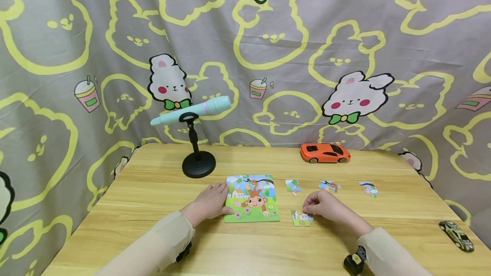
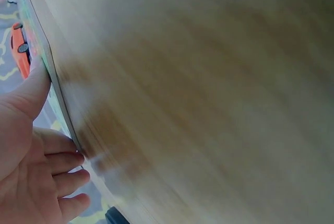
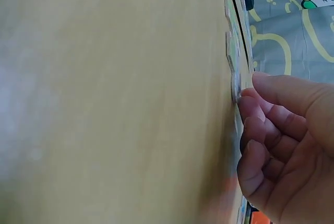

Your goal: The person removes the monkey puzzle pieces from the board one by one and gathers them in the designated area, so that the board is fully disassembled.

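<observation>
While our left hand (image 1: pixel 210 202) lies flat on the table (image 1: pixel 153 191), its straight fingers rest against the left edge of the puzzle board (image 1: pixel 252 198). We judge that this contact braces the board so that it does not slide sideways. The left wrist view confirms it: thumb above, fingers relaxed along the board's thin edge, nothing gripped.

Our right hand (image 1: pixel 326 205) sits to the right of the board, well apart from the left hand. Its fingers curl, and the fingertips (image 3: pixel 245 101) pinch the right end of a loose puzzle piece (image 1: pixel 301 218). That piece lies flat on the table, just beside the board's lower right corner. The right wrist view shows the fingertips closing on the piece's thin edge, low to the wood, which suits lifting a flat piece.

Three further pieces lie in a row behind the right hand: one (image 1: pixel 293 186) near the board's upper right corner, one (image 1: pixel 330 185) in the middle, one (image 1: pixel 369 188) farthest right. We read the spacing as a sorting layout: each piece lies apart from the others, within reach of the right hand.

Farther back stand an orange toy car (image 1: pixel 325 153) and a microphone (image 1: pixel 191 110) on a black stand (image 1: pixel 198 163). A second, dark toy car (image 1: pixel 456 236) lies at the right table edge. A curtain (image 1: pixel 345 33) with a rabbit print hangs behind.
</observation>
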Motion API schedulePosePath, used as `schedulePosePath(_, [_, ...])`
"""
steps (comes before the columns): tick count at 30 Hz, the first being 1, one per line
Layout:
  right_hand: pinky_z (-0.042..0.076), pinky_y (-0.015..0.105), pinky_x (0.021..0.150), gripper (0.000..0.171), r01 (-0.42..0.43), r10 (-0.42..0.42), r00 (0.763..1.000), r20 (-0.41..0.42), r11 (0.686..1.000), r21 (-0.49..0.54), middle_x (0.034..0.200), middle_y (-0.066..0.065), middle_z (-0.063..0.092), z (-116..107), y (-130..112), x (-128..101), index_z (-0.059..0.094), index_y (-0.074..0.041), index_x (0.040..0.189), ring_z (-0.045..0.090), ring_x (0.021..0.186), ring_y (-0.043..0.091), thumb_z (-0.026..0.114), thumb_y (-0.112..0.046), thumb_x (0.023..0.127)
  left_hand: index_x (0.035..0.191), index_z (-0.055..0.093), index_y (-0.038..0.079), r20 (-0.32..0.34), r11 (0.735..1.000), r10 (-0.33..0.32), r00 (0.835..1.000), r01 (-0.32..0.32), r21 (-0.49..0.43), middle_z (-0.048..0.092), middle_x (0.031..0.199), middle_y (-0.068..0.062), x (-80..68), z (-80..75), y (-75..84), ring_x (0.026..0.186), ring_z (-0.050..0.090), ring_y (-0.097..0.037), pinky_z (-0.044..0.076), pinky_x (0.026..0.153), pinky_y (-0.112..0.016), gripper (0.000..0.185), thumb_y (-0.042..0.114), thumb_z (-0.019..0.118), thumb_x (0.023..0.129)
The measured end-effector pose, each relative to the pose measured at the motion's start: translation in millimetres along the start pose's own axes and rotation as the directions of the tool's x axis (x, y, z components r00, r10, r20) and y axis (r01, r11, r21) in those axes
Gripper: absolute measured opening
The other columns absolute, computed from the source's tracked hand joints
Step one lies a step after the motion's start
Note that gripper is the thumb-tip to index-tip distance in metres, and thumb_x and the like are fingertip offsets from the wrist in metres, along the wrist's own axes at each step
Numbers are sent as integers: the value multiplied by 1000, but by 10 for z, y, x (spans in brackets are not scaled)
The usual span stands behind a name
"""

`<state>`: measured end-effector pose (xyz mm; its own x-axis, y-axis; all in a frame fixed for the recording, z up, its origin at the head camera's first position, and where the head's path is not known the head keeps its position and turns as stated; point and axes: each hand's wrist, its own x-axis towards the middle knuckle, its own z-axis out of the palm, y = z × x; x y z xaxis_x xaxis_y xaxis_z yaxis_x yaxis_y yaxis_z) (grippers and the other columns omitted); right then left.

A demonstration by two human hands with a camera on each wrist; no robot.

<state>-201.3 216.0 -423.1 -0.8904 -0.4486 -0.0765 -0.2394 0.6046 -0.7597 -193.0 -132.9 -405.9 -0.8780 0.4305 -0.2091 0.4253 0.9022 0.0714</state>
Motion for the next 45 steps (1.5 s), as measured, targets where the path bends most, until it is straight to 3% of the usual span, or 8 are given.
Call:
schedulePosePath(7, [42,24,51,7,38,-38,999,-20,999,-34,71,0,59,11,-141,102,67,-5,84,49,61,14,64,-12,86,139,35,-5,10,1000,-11,1000,11,-7,30,145,-18,2,-7,2,132,26,-32,23,106,-46,77,49,55,87])
schedulePosePath(16, [45,25,58,7,142,-144,989,-19,985,-94,75,-5,57,185,-350,410,67,-4,90,51,68,14,64,-9,85,138,35,-5,7,1000,-4,1000,4,2,30,145,-18,-10,-9,6,132,27,-32,24,106,-46,77,49,55,87])
schedulePosePath(23, [45,26,57,11,166,-165,986,35,986,-11,76,-2,55,385,-508,607,65,-5,93,50,68,15,67,-11,84,138,35,-5,8,1000,-4,1000,4,2,30,145,-18,-18,-15,18,132,26,-32,23,106,-46,77,49,55,87])
schedulePosePath(32, [44,25,56,12,161,-162,982,96,987,19,76,1,55,540,-646,809,64,-6,97,51,65,14,66,-7,85,138,35,-5,7,1000,-2,1000,1,22,30,145,-17,-16,-16,20,132,27,-32,24,106,-45,77,49,54,87])
schedulePosePath(40, [44,28,59,40,132,-137,972,189,991,39,79,5,55,590,-700,899,58,-6,121,49,66,15,69,-10,83,139,35,-4,16,1000,-5,1000,5,20,29,145,-17,-7,-24,21,133,26,-31,23,106,-45,77,50,54,87])
schedulePosePath(45, [37,28,57,55,132,-122,967,223,991,-28,78,4,53,582,-732,923,49,-4,131,44,65,15,71,-13,81,139,35,-4,17,1000,-4,1000,4,28,30,145,-17,1,-27,15,132,27,-31,24,106,-45,77,50,53,87])
